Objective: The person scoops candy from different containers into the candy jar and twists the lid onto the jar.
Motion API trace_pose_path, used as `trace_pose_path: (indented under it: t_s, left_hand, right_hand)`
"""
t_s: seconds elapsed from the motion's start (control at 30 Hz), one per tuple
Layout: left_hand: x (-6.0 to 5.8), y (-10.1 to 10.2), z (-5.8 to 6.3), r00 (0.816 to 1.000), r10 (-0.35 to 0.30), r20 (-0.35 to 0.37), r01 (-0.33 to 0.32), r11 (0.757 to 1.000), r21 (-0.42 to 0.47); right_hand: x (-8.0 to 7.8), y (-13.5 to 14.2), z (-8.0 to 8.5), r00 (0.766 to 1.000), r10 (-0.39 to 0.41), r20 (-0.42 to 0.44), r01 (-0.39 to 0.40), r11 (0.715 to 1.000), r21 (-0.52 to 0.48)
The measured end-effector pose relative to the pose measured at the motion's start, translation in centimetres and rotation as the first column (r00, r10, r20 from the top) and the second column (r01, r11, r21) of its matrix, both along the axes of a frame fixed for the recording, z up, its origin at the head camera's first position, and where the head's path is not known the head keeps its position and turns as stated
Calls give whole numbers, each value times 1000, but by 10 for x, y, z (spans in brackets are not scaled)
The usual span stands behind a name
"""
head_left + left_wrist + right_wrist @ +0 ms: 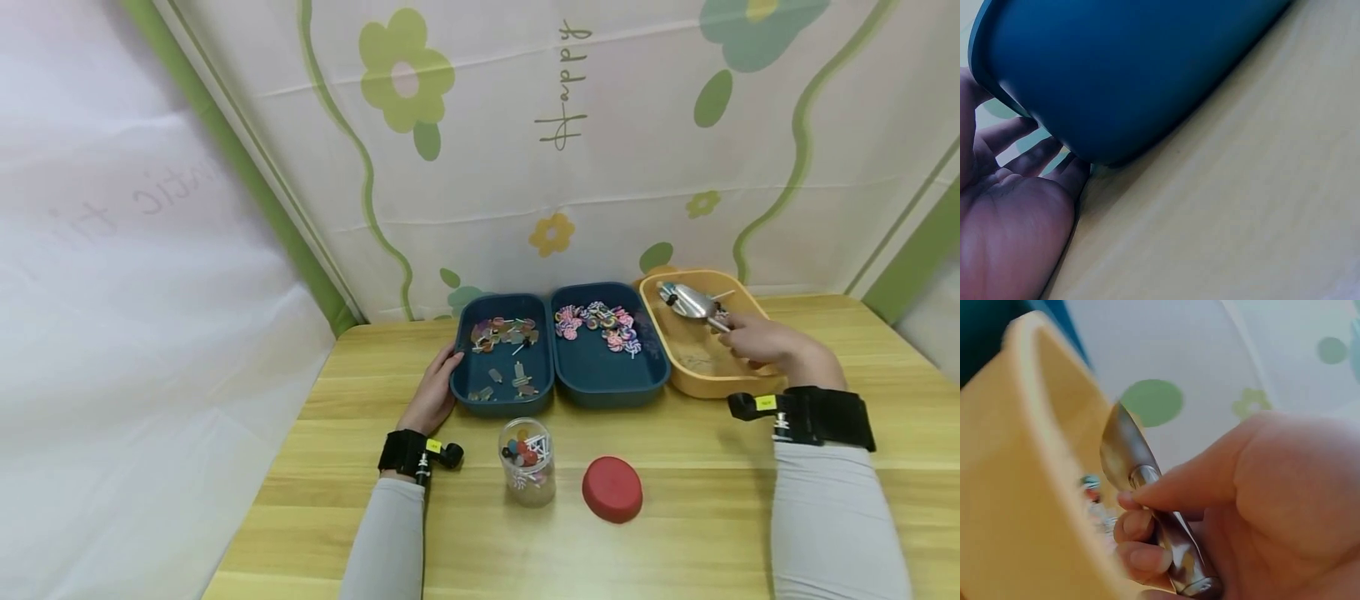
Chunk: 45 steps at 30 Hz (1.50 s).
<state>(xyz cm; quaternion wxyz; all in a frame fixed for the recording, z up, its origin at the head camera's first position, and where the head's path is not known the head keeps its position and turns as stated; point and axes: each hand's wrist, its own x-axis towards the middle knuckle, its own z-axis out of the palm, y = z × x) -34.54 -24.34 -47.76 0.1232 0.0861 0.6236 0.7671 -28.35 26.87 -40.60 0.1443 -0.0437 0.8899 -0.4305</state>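
Observation:
My right hand (765, 340) grips the handle of a metal scoop (692, 302) above the yellow bin (696, 386). In the right wrist view, thumb and curled fingers wrap the scoop's handle (1182, 556). Small lollipop-like pieces (1094, 497) show beyond the bin's rim. My left hand (432, 393) rests against the outer left side of the left blue bin (501, 408); its fingers (1032, 156) lie along the wall in the left wrist view. That bin holds small popsicle-shaped pieces (520, 375) and other bits.
The middle blue bin (611, 398) holds swirl lollipop pieces (600, 317). In front stand an open clear jar (531, 492), partly filled with colourful lollipop-like pieces, and a red lid (612, 490). A flower-print cloth (480, 183) hangs behind the wooden table (697, 533).

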Motion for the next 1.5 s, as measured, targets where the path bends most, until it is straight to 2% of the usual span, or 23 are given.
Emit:
trace_pose_path:
  t_s: [0.3, 0.43, 0.6, 0.73, 0.9, 0.97, 1.1, 1.2, 1.33, 1.4, 1.5]
  left_hand:
    - [1, -2, 0, 1000, -5, -4, 5, 1000, 0]
    - [1, -1, 0, 1000, -6, -11, 6, 1000, 2]
    - [1, -2, -3, 1000, 4, -1, -4, 1000, -4]
    - [2, -4, -5, 1000, 8, 2, -8, 1000, -1]
    - [-1, -2, -4, 1000, 0, -5, 0, 1000, 7]
    - [-3, -1, -2, 1000, 0, -9, 0, 1000, 12]
    - [-5, 3, 2, 1000, -14, -16, 14, 1000, 20]
    - [-6, 3, 3, 1000, -22, -7, 23, 999, 23]
    - [-6, 2, 1, 1000, -12, 4, 12, 1000, 27]
    - [-6, 1, 0, 1000, -9, 3, 9, 999, 32]
    - [-6, 0, -2, 1000, -7, -2, 7, 999, 39]
  right_hand:
    - [27, 0, 39, 993, 0, -120, 7, 998, 58]
    - [43, -1, 57, 979, 14, -205, 11, 992, 122]
    - [64, -5, 80, 948, 76, -310, 0, 972, 237]
    - [79, -15, 92, 919, 112, -378, -16, 968, 249]
    - [98, -34, 101, 855, 194, -480, -76, 964, 254]
    - [104, -42, 103, 838, 227, -497, -85, 953, 291]
    - [113, -59, 107, 825, 293, -484, -112, 923, 368]
    - [114, -75, 109, 765, 418, -489, -238, 890, 389]
    - [110, -101, 111, 662, 587, -466, -443, 808, 388]
    - [108, -115, 113, 660, 625, -418, -499, 780, 379]
    - [106, -132, 113, 682, 641, -351, -531, 765, 366]
